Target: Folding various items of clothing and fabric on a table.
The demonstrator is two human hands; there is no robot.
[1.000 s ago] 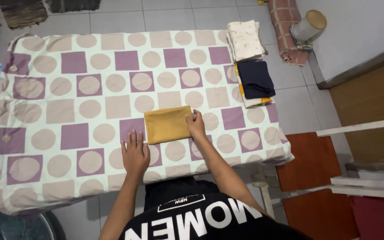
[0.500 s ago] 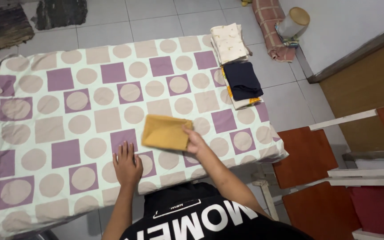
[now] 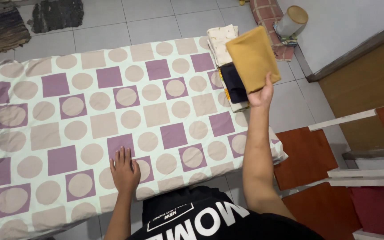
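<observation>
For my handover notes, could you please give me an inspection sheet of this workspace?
Surface: patterned sheet of purple squares and beige circles covers the table.
Job's things: folded mustard cloth, lifted above the folded stacks.
Clutter: cream stack and dark stack at the table's far right edge.
Hands: right hand grips the mustard cloth's lower edge; left hand lies flat and open on the sheet.
Cables: nothing seen.
Surroundings: tiled floor, dark mats beyond the table, checked roll and tan-lidded container by the wall, red chairs to the right.
</observation>
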